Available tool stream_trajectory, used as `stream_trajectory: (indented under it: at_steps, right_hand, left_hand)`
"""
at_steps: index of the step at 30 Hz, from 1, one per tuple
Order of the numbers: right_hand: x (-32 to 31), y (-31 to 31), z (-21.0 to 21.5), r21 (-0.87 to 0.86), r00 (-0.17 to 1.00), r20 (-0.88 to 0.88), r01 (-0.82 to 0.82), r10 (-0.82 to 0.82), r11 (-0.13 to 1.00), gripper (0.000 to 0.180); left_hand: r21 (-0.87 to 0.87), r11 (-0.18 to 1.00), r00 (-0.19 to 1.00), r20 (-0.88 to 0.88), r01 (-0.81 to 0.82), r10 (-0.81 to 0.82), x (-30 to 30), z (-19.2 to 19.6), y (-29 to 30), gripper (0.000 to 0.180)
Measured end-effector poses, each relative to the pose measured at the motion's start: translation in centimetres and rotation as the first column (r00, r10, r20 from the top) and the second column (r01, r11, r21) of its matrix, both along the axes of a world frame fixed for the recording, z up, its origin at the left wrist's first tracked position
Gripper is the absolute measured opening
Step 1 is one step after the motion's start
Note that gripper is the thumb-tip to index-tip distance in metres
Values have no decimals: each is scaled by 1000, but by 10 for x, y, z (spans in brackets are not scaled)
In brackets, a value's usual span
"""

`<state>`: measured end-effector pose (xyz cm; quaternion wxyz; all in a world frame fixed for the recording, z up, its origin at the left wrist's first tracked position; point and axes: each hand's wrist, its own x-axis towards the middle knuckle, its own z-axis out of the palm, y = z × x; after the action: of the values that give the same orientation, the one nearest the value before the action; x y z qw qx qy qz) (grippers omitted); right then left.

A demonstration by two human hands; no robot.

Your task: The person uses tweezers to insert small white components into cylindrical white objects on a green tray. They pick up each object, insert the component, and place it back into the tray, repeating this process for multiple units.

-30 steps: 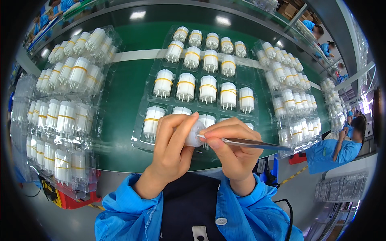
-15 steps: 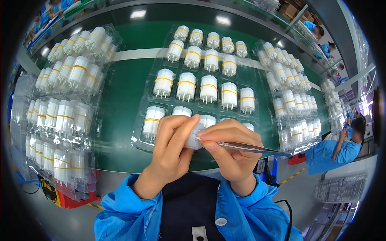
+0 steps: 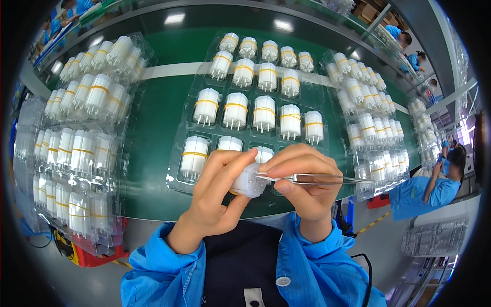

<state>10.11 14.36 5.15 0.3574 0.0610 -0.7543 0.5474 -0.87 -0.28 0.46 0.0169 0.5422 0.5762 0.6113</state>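
My left hand point(image 3: 217, 197) grips a small white plastic part point(image 3: 249, 182) with short pins, held in front of my chest. My right hand point(image 3: 303, 181) pinches metal tweezers point(image 3: 317, 179) whose tips touch the part's face. Just behind both hands lies a clear blister tray point(image 3: 176, 181) on the green table point(image 3: 153, 117), filled with several white cylindrical parts banded in yellow point(image 3: 235, 110).
Stacked clear trays of the same white parts stand at the left point(image 3: 76, 148) and at the right point(image 3: 368, 128). A person in blue point(image 3: 424, 189) sits at the right edge. Other people in blue work at the far benches point(image 3: 409, 48).
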Motion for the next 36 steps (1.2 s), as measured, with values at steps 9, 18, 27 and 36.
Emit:
stream_trajectory:
  at_steps: [9,18,27,36]
  right_hand:
    - [-1,1,0,21,1000,1,-23,23,1000,15]
    - [-2,-2,0,20,1000,-4,15,-15,1000,15]
    - [-2,-3,3,73,997,54,60,-64,996,13]
    - [2,0,8,-79,999,34,-6,8,997,15]
  left_hand:
    - [2,1000,1000,26,9,-9,1,-1,-1,67]
    - [10,1000,1000,22,10,-10,0,-3,-1,67]
    - [2,1000,1000,0,-3,3,0,-3,-2,67]
    - [-8,998,996,-68,-55,55,1,1,-3,54]
